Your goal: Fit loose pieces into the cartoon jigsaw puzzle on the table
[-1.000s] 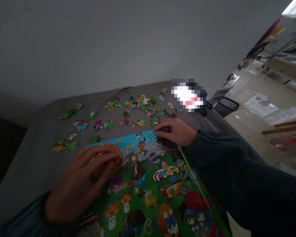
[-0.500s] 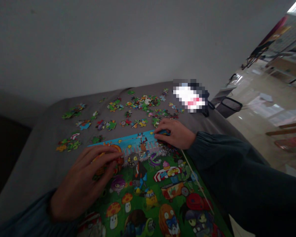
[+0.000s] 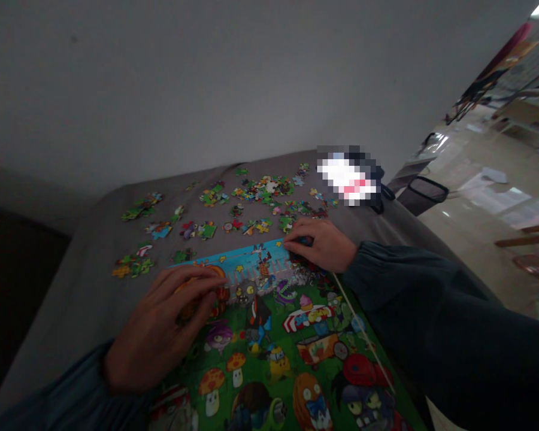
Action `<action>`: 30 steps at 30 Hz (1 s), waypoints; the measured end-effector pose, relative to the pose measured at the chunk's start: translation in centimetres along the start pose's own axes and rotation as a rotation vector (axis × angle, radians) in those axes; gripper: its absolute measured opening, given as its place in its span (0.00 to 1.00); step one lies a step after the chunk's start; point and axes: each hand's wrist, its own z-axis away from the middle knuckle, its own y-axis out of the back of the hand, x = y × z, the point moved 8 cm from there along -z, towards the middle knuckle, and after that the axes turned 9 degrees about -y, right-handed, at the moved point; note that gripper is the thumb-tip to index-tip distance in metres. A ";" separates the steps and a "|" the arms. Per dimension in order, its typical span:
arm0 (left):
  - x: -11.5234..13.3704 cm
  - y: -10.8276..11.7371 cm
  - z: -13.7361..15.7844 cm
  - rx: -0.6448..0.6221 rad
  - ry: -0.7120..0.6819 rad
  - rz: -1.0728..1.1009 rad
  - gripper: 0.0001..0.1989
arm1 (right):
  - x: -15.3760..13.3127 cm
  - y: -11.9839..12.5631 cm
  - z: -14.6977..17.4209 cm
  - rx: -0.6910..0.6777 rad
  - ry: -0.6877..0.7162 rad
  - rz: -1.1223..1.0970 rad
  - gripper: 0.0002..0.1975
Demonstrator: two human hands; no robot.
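While right hand (image 3: 322, 244) presses fingertips on blue puzzle piece (image 3: 303, 240) at upper right corner of jigsaw puzzle (image 3: 278, 335), piece lies at sky-strip edge, likely being seated into gap. Grip: fingers together, pinning piece, not lifting. Left hand (image 3: 170, 326) lies flat, fingers spread, on puzzle's left part, centre-left of frame — probably steadying assembled section against push. Loose puzzle pieces (image 3: 256, 191) scattered beyond on grey table (image 3: 81, 287), mid-frame, within reach. Black bin (image 3: 424, 193) on floor at right.
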 end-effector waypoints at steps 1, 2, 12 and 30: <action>-0.2 0.0 0.0 -0.001 0.003 -0.001 0.10 | 0.0 0.1 0.0 0.014 0.003 0.004 0.06; -0.4 0.0 0.1 0.000 0.007 -0.004 0.11 | 0.1 0.2 0.0 0.031 0.005 0.008 0.06; -2.3 0.2 0.4 -0.036 0.152 -0.063 0.14 | 0.1 1.1 0.9 0.170 0.071 -0.018 0.14; -2.2 0.0 0.3 -0.031 0.127 -0.048 0.13 | -0.2 1.5 0.9 0.202 0.054 -0.008 0.14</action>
